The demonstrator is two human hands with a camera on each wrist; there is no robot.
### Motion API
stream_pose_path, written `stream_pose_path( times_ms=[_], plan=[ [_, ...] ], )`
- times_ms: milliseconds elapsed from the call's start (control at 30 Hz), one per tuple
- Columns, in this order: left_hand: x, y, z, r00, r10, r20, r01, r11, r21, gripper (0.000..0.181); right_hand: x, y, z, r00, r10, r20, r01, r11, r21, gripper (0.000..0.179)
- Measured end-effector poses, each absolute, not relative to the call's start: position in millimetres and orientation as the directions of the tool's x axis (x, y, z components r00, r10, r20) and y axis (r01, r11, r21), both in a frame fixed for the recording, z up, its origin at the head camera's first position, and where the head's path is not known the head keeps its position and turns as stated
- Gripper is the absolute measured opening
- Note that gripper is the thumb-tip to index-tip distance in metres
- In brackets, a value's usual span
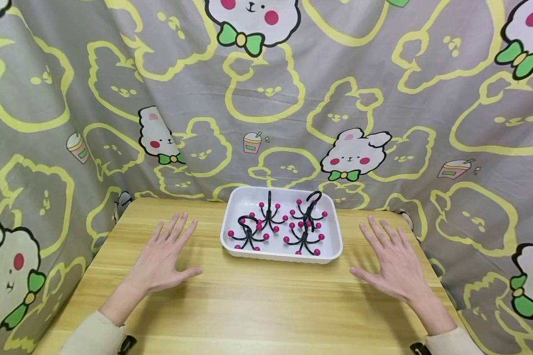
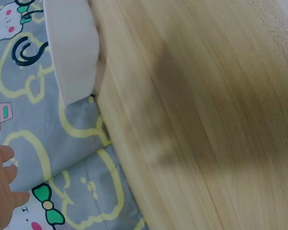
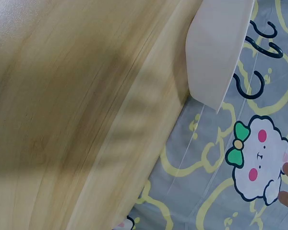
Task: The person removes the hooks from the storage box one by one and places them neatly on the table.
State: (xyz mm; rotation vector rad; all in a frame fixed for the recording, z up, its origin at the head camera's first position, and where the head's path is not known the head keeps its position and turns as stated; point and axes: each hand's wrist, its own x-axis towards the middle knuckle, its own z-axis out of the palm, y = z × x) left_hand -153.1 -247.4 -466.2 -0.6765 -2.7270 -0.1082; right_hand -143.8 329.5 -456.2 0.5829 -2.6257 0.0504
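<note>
A white tray [image 1: 277,255] stands on the far middle of the table. Inside it lie several black hooks [image 1: 248,235], each with a curved top and spreading prongs tipped with magenta balls. My left hand [image 1: 160,261] is to the left of the tray, its fingers straight and spread, holding nothing. On the other side, my right hand [image 1: 395,264] has its fingers spread too and holds nothing. Both hands are apart from the tray. In the wrist views, the tray's side wall [image 2: 72,48] shows, with curved hook tops [image 3: 252,88] rising past its rim.
The wooden table [image 1: 266,310] reaches from the front up to a grey curtain [image 1: 266,88] printed with yellow outlines and cartoon rabbits. That curtain surrounds the back and both sides. Shadows of the hands fall on the tabletop.
</note>
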Motion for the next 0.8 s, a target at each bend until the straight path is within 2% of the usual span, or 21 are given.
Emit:
stream_pose_path(
  times_ms=[467, 800],
  plan=[
    [-167.8, -232.8, -480.8, -0.837, 0.464, 0.289, 0.488, 0.873, 0.011, 0.113, -162.4, 315.3, -454.5, -0.762, -0.484, 0.43, -0.49, 0.865, 0.106, 0.109],
    [-184.4, -223.1, -494.5, -0.837, 0.485, 0.253, 0.504, 0.864, 0.012, 0.111, -183.1, 305.0, -458.6, -0.688, -0.56, 0.462, -0.572, 0.81, 0.131, 0.103]
  ],
)
